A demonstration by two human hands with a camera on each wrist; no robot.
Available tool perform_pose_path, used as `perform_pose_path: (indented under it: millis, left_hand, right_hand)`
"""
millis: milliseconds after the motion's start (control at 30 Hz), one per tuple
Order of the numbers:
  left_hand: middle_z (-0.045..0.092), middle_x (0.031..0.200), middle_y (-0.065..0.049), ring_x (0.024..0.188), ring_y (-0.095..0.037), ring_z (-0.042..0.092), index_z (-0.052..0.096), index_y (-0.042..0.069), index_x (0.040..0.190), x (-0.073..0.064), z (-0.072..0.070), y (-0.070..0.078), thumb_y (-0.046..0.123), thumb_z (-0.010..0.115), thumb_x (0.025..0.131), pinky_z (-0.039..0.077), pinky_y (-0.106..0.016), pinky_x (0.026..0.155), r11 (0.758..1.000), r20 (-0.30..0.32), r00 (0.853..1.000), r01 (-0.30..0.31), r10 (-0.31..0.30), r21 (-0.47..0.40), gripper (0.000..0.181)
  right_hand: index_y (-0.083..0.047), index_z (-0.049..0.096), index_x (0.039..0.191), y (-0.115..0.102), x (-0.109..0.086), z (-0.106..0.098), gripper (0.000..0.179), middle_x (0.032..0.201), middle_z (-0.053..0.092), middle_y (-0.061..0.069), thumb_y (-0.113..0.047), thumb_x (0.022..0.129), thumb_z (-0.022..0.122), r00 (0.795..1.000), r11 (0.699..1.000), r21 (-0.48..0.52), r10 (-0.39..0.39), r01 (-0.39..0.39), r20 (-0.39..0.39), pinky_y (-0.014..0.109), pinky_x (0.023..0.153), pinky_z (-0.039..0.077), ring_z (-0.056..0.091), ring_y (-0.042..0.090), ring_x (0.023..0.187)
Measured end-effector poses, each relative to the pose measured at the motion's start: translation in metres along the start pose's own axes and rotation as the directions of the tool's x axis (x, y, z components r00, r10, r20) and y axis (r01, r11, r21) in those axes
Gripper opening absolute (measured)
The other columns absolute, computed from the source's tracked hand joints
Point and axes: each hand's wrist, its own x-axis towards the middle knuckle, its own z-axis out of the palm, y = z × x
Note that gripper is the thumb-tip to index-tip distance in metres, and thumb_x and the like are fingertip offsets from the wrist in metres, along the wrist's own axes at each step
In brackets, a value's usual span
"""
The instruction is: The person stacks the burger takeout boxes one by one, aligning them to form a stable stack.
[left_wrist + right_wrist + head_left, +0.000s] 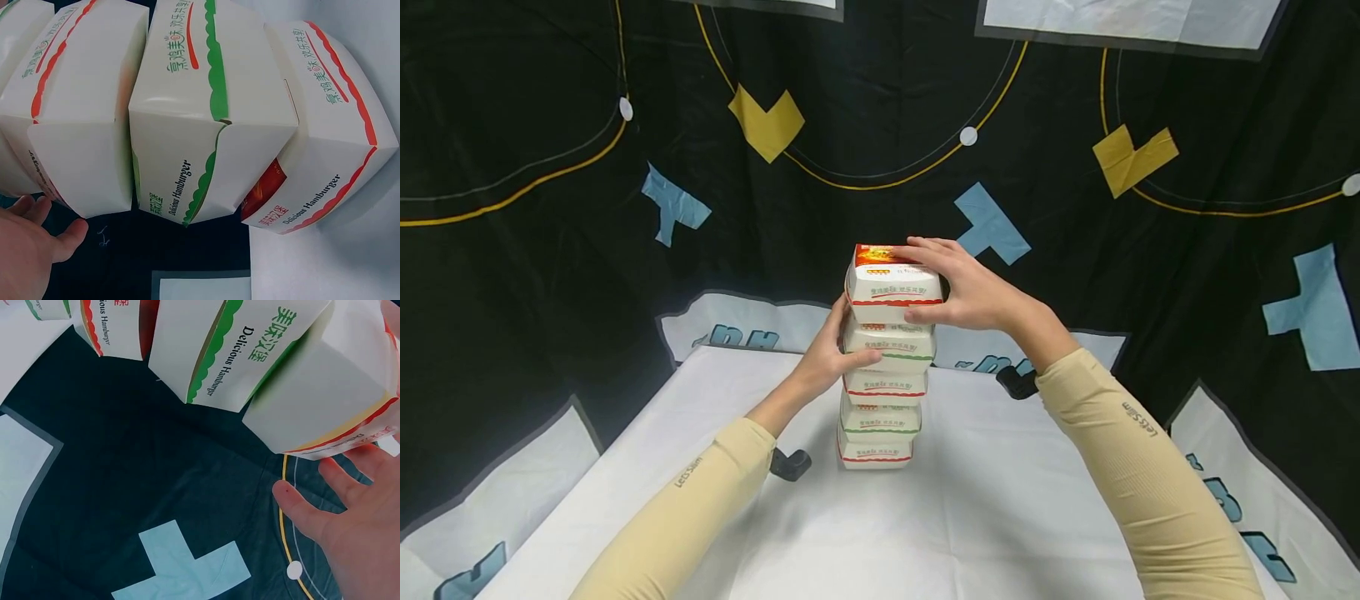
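Observation:
Several white hamburger boxes [883, 389] with red or green wavy trim stand in one tall stack. My right hand [973, 287] grips the top box [891, 292] from the right, its fingers over the orange-red lid and its thumb at the lower front edge. In the right wrist view, spread fingers [306, 509] reach past the box's back edge. Lower on the other side, my left hand [823, 358] holds the green-trimmed box [904, 344] under it, thumb across the front. Its other fingertips [69, 240] show behind the stack in the left wrist view.
The stack stands on a white-covered table [1022, 492]. Behind hangs a black cloth [865, 108] with yellow and blue shapes. Black wrist mounts [790, 464] stick out below both sleeves.

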Motion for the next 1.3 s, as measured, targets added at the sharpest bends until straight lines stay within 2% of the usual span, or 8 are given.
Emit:
perform_pose_path:
  millis: [300, 567, 767, 1100, 1300]
  left_hand:
    - [0.038, 0.149, -0.002, 0.131, -0.026, 0.046, 0.007, 0.045, 0.158, -0.0021, -0.0019, 0.0007, 0.023, 0.077, 0.086, 0.047, -0.048, 0.102, 1.000, -0.010, 1.000, -0.011, 0.011, -0.002, 0.102]
    - [0.037, 0.148, -0.005, 0.130, -0.026, 0.044, 0.006, 0.044, 0.158, -0.0041, -0.0026, 0.0003, 0.022, 0.078, 0.085, 0.045, -0.049, 0.102, 0.999, -0.010, 0.999, -0.041, 0.041, -0.002, 0.105]
    - [0.038, 0.148, -0.002, 0.132, -0.022, 0.041, 0.007, 0.044, 0.158, -0.0042, -0.0030, -0.0004, 0.021, 0.078, 0.084, 0.040, -0.050, 0.105, 0.999, -0.016, 0.999, -0.043, 0.043, 0.004, 0.105]
    - [0.039, 0.148, -0.004, 0.135, -0.022, 0.035, 0.007, 0.041, 0.159, -0.0070, -0.0044, -0.0006, 0.033, 0.079, 0.084, 0.030, -0.056, 0.109, 0.997, -0.022, 0.997, -0.070, 0.071, 0.037, 0.105]
    - [0.035, 0.153, -0.005, 0.136, -0.025, 0.035, 0.008, 0.037, 0.160, -0.0085, -0.0065, 0.0002, 0.041, 0.081, 0.082, 0.029, -0.059, 0.111, 0.995, -0.038, 0.996, -0.072, 0.075, 0.075, 0.106]
  right_hand:
    - [-0.032, 0.038, 0.155, -0.0016, 0.0013, 0.0016, 0.083, 0.166, 0.022, -0.005, -0.050, 0.083, 0.076, 1.000, 1.000, -0.002, 0.007, -0.007, -0.004, 0.053, 0.106, 0.044, 0.016, 0.023, 0.150]
    - [-0.032, 0.037, 0.155, -0.0037, 0.0010, 0.0030, 0.084, 0.167, 0.022, -0.002, -0.050, 0.083, 0.076, 1.000, 1.000, 0.000, 0.006, -0.006, 0.003, 0.055, 0.105, 0.045, 0.016, 0.024, 0.151]
    - [-0.033, 0.037, 0.155, -0.0029, 0.0017, 0.0041, 0.084, 0.167, 0.022, -0.003, -0.051, 0.082, 0.076, 1.000, 1.000, 0.002, -0.001, 0.001, -0.001, 0.053, 0.105, 0.046, 0.017, 0.024, 0.149]
    - [-0.033, 0.037, 0.155, -0.0060, -0.0011, 0.0045, 0.084, 0.168, 0.020, -0.003, -0.051, 0.083, 0.076, 1.000, 1.000, 0.009, -0.005, 0.005, -0.018, 0.053, 0.104, 0.046, 0.014, 0.023, 0.150]
    - [-0.036, 0.037, 0.155, -0.0052, -0.0064, 0.0033, 0.085, 0.168, 0.018, -0.006, -0.053, 0.082, 0.077, 0.999, 1.000, -0.006, 0.006, -0.006, -0.042, 0.054, 0.105, 0.045, 0.014, 0.022, 0.151]
